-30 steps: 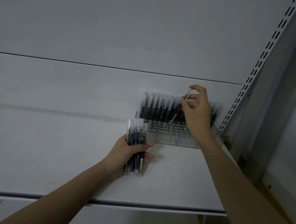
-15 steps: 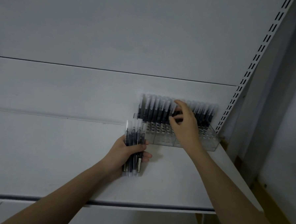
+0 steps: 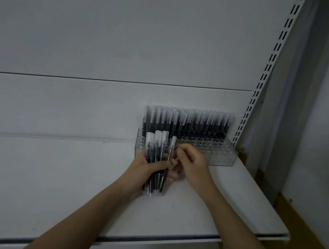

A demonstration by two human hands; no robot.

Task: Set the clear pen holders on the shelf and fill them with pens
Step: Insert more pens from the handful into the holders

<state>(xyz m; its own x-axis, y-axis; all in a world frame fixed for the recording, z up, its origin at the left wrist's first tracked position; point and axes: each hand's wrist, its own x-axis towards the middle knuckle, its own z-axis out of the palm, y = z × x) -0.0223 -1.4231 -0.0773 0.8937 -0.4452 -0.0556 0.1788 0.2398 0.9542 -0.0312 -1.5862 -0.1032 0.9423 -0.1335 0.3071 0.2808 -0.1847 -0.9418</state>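
A clear pen holder (image 3: 221,156) stands at the back right of the white shelf (image 3: 241,200), against the back panel. Its rear rows hold several black pens with frosted caps (image 3: 188,123); the front holes look empty. My left hand (image 3: 144,169) grips a bundle of the same pens (image 3: 155,154), upright, just in front of the holder's left end. My right hand (image 3: 191,163) is beside the bundle, its fingertips pinching one pen (image 3: 171,149) that leans out at the bundle's right side.
A slotted metal upright (image 3: 265,72) runs up the right end of the back panel. The shelf's right end and front edge (image 3: 192,238) are close to my arms. Brown flooring (image 3: 297,226) shows below on the right.
My right hand left the pens in the holder and came down left to the bundle, where it now pinches one pen. My left hand kept its bundle and shifted slightly toward the holder.
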